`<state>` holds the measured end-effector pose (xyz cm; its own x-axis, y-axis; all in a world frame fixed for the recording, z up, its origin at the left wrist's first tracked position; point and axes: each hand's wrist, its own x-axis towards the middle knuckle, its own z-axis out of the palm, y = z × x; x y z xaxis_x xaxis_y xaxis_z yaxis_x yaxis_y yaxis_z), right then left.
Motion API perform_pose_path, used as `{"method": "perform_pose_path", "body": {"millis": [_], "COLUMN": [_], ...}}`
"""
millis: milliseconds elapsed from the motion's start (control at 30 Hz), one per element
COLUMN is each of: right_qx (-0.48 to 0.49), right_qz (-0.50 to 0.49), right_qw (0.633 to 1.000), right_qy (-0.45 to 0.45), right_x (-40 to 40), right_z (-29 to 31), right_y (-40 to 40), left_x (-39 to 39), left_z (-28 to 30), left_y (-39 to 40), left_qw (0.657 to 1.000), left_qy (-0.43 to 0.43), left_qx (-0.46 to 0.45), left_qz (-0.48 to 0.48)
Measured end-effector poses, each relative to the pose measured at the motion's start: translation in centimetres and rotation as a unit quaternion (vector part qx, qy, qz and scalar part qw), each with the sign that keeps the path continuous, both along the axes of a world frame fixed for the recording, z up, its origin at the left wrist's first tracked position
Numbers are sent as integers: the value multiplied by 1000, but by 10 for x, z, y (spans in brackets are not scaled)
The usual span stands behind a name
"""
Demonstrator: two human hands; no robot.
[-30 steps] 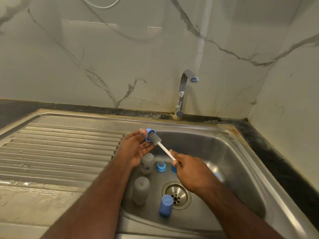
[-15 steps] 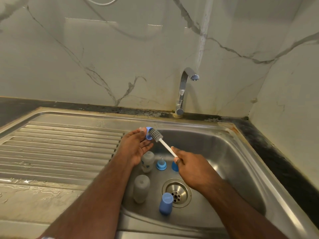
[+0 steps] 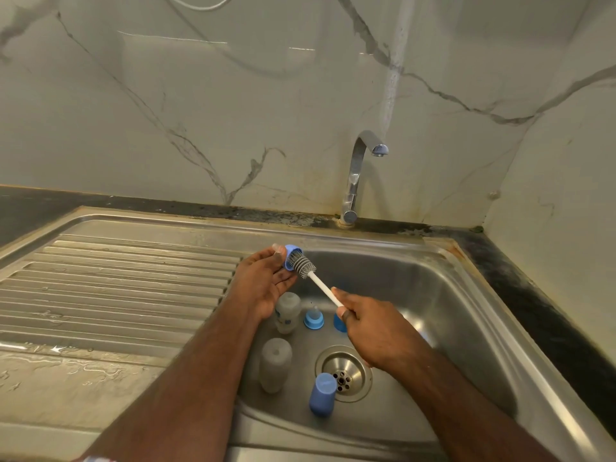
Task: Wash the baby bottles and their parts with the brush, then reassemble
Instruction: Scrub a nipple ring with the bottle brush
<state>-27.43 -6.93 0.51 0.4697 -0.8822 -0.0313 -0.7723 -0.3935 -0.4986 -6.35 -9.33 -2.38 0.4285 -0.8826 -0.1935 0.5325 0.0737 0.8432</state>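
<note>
Since the frame half a second earlier, the grey bristle head of the brush point(image 3: 302, 265) has been pushed further into the blue collar point(image 3: 290, 257), which is pinched by the left hand point(image 3: 265, 284) over the sink point(image 3: 450, 295). The white handle is gripped by the right hand point(image 3: 373, 331). Behind that hand a blue part point(image 3: 339, 323) is mostly hidden; possibly another collar. In the basin are seen two cloudy bottles point(image 3: 287, 313) point(image 3: 275, 365), a blue teat ring point(image 3: 313, 319) and a blue cap point(image 3: 322, 393) lying beside the drain point(image 3: 343, 373).
</note>
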Motion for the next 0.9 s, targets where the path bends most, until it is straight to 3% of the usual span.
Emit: {"method": "perform_pose_path", "body": {"millis": [133,433,600,733,900], "right_qx": [104,289,291,223,184], "right_qz": [7,-19,-2,-11,-37], "right_qw": [993,910,923,955,962], "right_qy": [-58,-295,-251,-196,-201], "right_x": [-1,-6,-7,-9,-2], "right_z": [5,7,7,4,0], "right_y": [3,3,0,-2,0], "left_x": [0,1,3,2,1], "left_z": [0,1,2,3,2], "left_y": [-1,1,4,4,3], "left_qw": [1000,999,999,999,999], "left_qy": [4,31,36,31,33], "left_qx": [-5,-7,0,1,1], "left_qz": [0,-11,-38,-32,-31]}}
